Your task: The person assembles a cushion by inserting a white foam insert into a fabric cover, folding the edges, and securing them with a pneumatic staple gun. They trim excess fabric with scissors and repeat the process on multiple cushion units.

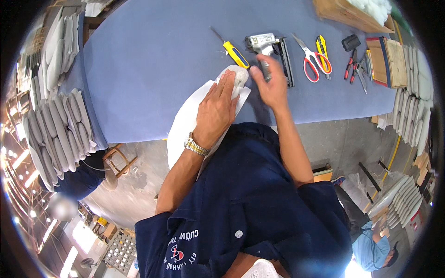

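Observation:
A long white padded piece (183, 123) with a curved edge lies over the front edge of the blue table, against my body. Its rounded far end (240, 76) looks greyish and bunched. My left hand (217, 104) rests flat on it, fingers stretched out together. Just right of that end is my right hand (272, 85), slightly blurred, thumb and fingers apart around the grip of a silver and black staple gun (262, 43); I see no closed grasp. Beyond the pad lies a screwdriver (236, 54) with a yellow and blue handle.
Scissors (316, 62) with red-white handles, a yellow utility knife (321, 46) and pliers (351, 67) lie right on the blue table (153, 60). A box of white stuffing (354, 16) stands far right. Stacked pads (58, 129) flank the table. Other people (371, 248) are behind.

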Available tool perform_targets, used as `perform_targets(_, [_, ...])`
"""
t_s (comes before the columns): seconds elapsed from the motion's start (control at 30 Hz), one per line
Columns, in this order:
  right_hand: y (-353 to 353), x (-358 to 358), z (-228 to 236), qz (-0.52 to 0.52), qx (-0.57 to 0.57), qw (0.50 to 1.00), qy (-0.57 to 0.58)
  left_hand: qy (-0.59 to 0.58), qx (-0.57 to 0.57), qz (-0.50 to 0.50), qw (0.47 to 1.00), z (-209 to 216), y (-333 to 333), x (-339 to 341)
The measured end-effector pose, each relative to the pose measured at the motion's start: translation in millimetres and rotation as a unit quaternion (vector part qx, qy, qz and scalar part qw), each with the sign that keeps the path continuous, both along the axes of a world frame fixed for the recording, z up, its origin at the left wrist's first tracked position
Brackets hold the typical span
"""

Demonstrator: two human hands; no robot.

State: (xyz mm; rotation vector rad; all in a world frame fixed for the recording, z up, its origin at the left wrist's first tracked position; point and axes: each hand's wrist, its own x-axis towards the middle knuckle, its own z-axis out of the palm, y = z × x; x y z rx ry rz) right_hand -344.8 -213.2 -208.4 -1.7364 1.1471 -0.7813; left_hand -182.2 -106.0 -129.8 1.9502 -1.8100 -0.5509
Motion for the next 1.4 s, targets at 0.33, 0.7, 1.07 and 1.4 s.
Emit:
perform_targets(0.33, [-35,2,-48,-0.084,-0.001,0.966,0.244,-0.017,-0.03,0.008,0.999,1,-1,5])
perform_targets(0.7, [33,-50,82,0.067,-0.002,0.993,-0.094,0.042,0.029,0.039,0.998,9,-1,2])
perform_targets(1.07, [57,-32,79,0.039,0.089,0.992,-0.081,0.042,0.013,0.039,0.998,7,-2,2])
perform_targets(1.4, [56,-29,82,0.049,0.117,0.992,-0.025,0.056,0.0,0.025,0.998,6,-5,8])
